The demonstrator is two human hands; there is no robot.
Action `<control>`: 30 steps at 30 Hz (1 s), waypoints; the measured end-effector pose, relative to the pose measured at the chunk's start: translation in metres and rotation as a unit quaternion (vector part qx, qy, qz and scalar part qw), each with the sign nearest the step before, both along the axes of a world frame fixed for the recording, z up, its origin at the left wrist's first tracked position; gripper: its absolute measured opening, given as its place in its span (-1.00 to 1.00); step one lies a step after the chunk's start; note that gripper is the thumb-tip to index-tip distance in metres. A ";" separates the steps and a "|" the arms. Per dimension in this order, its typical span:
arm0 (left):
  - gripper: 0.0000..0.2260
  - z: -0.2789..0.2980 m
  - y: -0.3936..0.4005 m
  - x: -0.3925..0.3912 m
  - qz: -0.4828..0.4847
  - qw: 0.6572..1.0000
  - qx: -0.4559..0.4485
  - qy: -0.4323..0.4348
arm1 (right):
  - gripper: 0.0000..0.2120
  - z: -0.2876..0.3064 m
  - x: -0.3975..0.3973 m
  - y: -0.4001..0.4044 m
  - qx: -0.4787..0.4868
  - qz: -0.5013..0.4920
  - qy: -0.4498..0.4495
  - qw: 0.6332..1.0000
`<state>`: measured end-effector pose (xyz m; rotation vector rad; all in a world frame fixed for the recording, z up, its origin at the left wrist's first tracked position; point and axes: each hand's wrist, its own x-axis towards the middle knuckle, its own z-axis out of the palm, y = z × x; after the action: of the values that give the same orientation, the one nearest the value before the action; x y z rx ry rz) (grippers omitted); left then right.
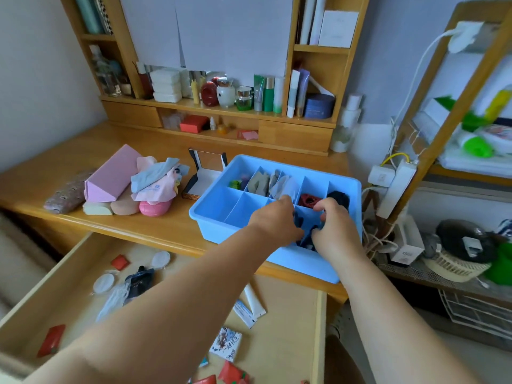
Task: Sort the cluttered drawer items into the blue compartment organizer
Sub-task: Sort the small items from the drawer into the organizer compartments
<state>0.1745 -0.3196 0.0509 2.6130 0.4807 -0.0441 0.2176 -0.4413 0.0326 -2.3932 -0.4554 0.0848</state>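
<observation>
The organizer (210, 214) is sitting on the desk (166, 231), right of the cloth pile (158, 178). The open drawer (83, 273) is lying before both.

Legibility is poor throughout. The black squeeze pouch (137, 284) in the open wooden drawer (277, 350) carries pale lettering, too blurred to read. The white printed packet (225, 344) shows unreadable characters.

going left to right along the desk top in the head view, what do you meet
Patterned pouch → pink folded box → pile of cloths → small open box → blue organizer, with both hands in it.
</observation>
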 end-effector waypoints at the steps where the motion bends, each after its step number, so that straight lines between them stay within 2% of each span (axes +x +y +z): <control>1: -0.65 -0.004 -0.001 0.002 -0.001 1.000 0.021 0.017 | -0.60 0.000 0.000 0.000 -0.008 0.011 -0.005 1.000; 3: -0.69 -0.004 -0.002 0.005 -0.007 0.998 0.043 0.042 | -0.59 0.000 -0.001 0.000 -0.038 0.041 0.003 0.998; 6: -0.75 -0.004 0.002 0.000 -0.030 0.999 0.013 0.033 | -0.54 0.003 -0.001 0.001 -0.093 0.086 0.048 0.991; 7: -0.76 -0.005 0.004 -0.006 -0.036 0.999 0.005 -0.009 | -0.54 0.003 0.000 0.002 -0.102 0.096 0.060 0.988; 9: -0.80 -0.010 0.008 -0.028 -0.056 0.983 0.016 -0.176 | -0.55 0.002 0.002 0.002 -0.114 0.101 0.076 0.985; 11: -0.89 -0.020 0.016 -0.063 -0.092 0.933 0.038 -0.347 | -0.57 -0.001 0.004 0.002 -0.112 0.094 0.079 0.986; 13: -0.94 -0.044 0.030 -0.106 -0.122 0.909 0.050 -0.395 | -0.63 -0.004 0.004 0.001 -0.108 0.076 0.065 0.989; 16: -0.95 -0.099 0.070 -0.166 -0.088 0.941 0.078 -0.318 | -0.73 -0.006 0.000 -0.002 -0.104 0.040 -0.021 0.994; 18: -0.98 -0.129 0.111 -0.192 0.009 0.970 0.077 -0.232 | -0.78 -0.007 -0.005 -0.003 -0.106 0.023 -0.076 0.991; 20: -0.87 -0.148 0.154 -0.205 0.134 0.981 0.063 -0.122 | -0.79 -0.006 -0.007 -0.002 -0.121 0.018 -0.089 0.988; 22: -0.70 -0.163 0.188 -0.207 0.205 0.977 0.060 -0.009 | -0.76 -0.006 -0.005 0.000 -0.138 0.023 -0.078 0.987; 25: -0.55 -0.182 0.210 -0.198 0.230 0.963 0.078 0.116 | -0.71 -0.010 -0.001 -0.001 -0.125 0.023 -0.036 0.991; 30: -0.77 -0.191 0.218 -0.181 0.250 0.941 0.160 0.162 | -0.73 -0.012 0.000 -0.002 -0.094 0.013 -0.025 0.995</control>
<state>-0.0060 -0.1013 -0.1403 2.7139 1.3568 -0.2484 0.2174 -0.4436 0.0209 -2.5785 -0.5212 0.0827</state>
